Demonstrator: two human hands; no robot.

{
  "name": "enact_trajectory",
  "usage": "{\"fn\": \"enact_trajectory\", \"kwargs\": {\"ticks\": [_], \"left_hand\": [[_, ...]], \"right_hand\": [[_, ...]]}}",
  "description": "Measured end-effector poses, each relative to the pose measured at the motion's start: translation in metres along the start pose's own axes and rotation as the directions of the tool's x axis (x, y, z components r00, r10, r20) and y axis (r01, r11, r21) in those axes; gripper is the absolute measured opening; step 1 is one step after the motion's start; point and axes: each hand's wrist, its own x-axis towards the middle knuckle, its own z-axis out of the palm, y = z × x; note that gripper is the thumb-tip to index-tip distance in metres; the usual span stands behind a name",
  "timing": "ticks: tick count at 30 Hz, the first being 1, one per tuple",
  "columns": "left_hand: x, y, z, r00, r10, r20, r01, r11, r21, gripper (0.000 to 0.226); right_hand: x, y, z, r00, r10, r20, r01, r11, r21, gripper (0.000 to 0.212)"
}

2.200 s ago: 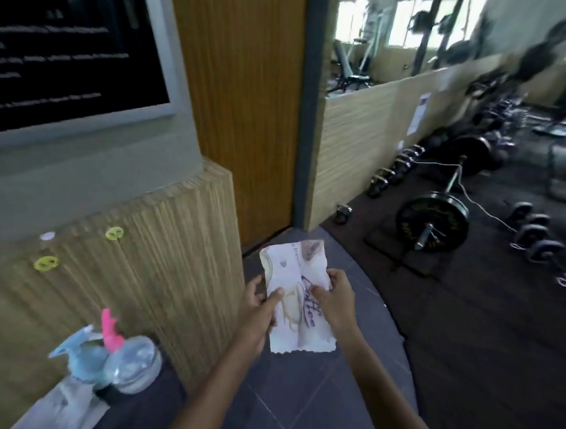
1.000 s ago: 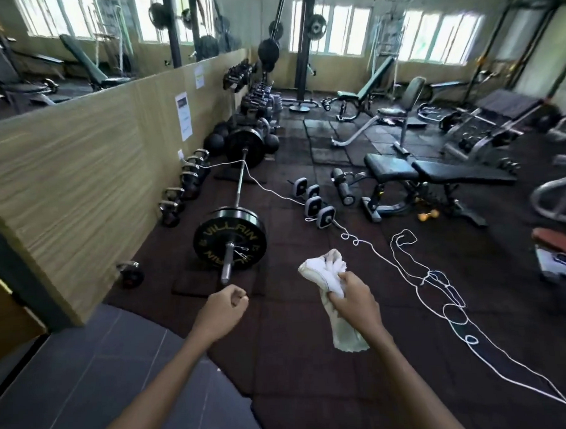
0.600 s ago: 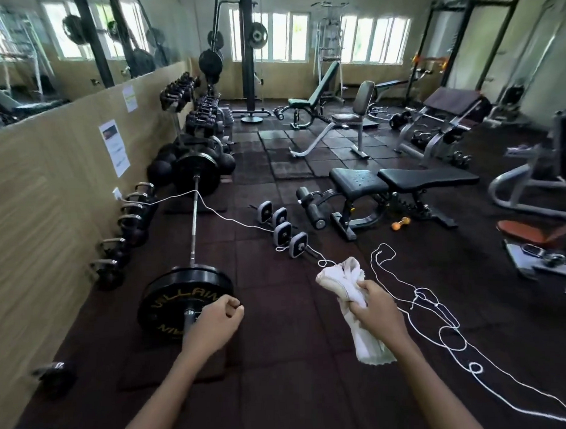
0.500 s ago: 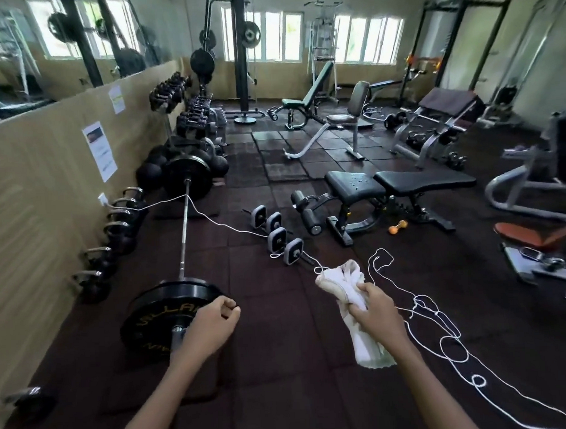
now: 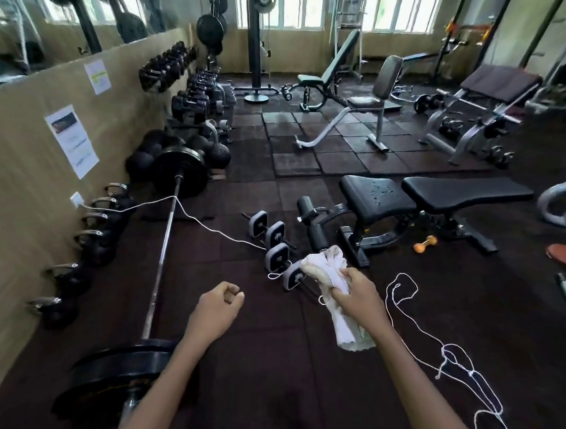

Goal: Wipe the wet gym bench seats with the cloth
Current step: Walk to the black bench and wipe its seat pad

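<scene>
Now nearer to bench (image 5: 379, 196) | right hand (image 5: 353, 292) still grips cloth (image 5: 328, 270) | left hand (image 5: 219, 308) clenched, empty

bunched cloth (image 5: 328, 270) in right hand (image 5: 355, 295)

White bunched cloth (image 5: 330, 270); droplet-beaded black bench seat (image 5: 375, 196).

head cam: single wide-angle view | worn on head, faces forward and down along the gym floor (image 5: 280, 359) | hands close at bottom edge | bench (image 5: 435, 194) mid-distance ahead right | windows (image 5: 300, 8) far
</scene>
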Motion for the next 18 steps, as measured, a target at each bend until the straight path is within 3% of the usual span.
{"fn": "enact_trajectory", "kwargs": {"ticks": [6,18], "left_hand": [[0.149,0.036,0.046,0.997,-0.015,0.08,0.016,1.0,-0.002,0.012],[0.424,0.155,0.127,0.946,0.084,0.312,-0.095,0.995,0.022,0.01]], "right_hand": [[0.14,0.019,0.002,0.998,0.065,-0.007,-0.065,0.998,0.01,0.051],[0.37,0.051,-0.028,0.946,0.293,-0.142,-0.291,0.956,0.035,0.047]]}}
